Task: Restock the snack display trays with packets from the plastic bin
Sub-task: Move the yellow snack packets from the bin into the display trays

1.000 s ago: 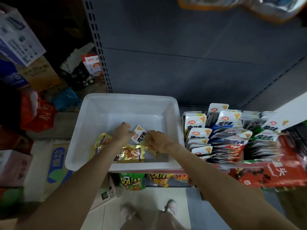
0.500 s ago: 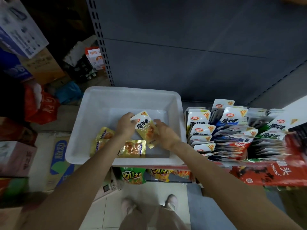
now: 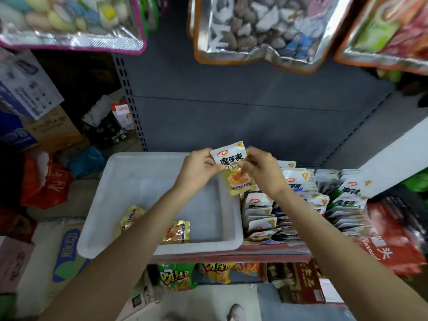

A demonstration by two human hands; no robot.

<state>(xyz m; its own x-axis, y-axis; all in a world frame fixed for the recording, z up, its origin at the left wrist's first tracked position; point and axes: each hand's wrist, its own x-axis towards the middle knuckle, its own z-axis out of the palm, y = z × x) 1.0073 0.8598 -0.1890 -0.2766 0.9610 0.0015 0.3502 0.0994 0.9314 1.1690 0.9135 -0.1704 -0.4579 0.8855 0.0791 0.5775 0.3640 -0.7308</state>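
Left hand [image 3: 198, 166] and right hand [image 3: 261, 169] pinch one packet [image 3: 235, 167] above the bin [image 3: 143, 179]; fingertips hide its side edges.

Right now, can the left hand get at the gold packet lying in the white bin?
Probably not at once: the left hand and right hand both pinch the white-and-yellow packet. The gold packet lies uncovered in the white bin, so letting go would free the way.

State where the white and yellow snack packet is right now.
In the head view, the packet is held up between the left hand and right hand, above the white bin's far right corner.
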